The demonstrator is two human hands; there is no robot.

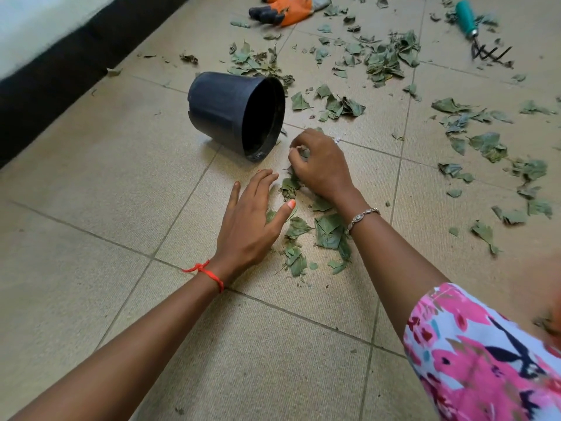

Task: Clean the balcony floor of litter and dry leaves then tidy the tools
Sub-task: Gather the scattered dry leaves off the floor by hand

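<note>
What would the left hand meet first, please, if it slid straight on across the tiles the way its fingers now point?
Most likely the black pot lying on its side: the left hand points up and slightly right, toward the pot's open rim. Only bare tile seems to lie between, though depth is hard to judge; the right hand sits just beside that line.

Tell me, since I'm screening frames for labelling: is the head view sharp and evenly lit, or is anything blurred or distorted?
Head view: soft, even daylight, no glare or hard shadows; the black pot, dry leaves and both hands, left hand and right hand, are sharp; the floral sleeve looks slightly soft; wide-angle distortion bends the tile lines near the frame's edges.
</note>
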